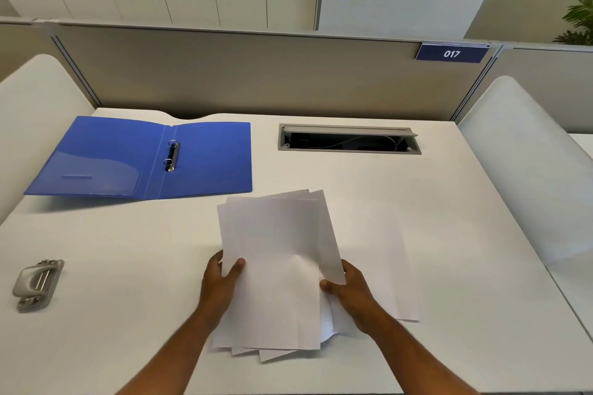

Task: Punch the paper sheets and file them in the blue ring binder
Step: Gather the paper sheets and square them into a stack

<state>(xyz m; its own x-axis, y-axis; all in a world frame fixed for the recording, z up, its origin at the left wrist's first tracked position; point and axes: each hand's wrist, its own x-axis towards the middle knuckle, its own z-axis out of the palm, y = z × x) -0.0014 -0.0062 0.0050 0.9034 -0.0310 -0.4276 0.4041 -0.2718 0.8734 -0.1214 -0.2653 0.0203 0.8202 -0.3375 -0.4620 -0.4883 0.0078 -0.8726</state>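
Note:
An uneven stack of white paper sheets (276, 253) is held over the desk's front middle, its edges fanned out. My left hand (219, 282) grips the stack's left edge, thumb on top. My right hand (351, 295) grips its right edge. One more white sheet (385, 260) lies flat on the desk under and to the right of the stack. The blue ring binder (122, 160) lies open at the back left, its two metal rings (172, 156) shut and bare. A grey metal hole punch (38, 284) sits at the front left edge.
The white desk (128, 266) has an open grey cable hatch (349, 139) at the back middle. A beige partition (256, 74) with a "017" label (451, 53) stands behind. White chair backs rise at the far left and right.

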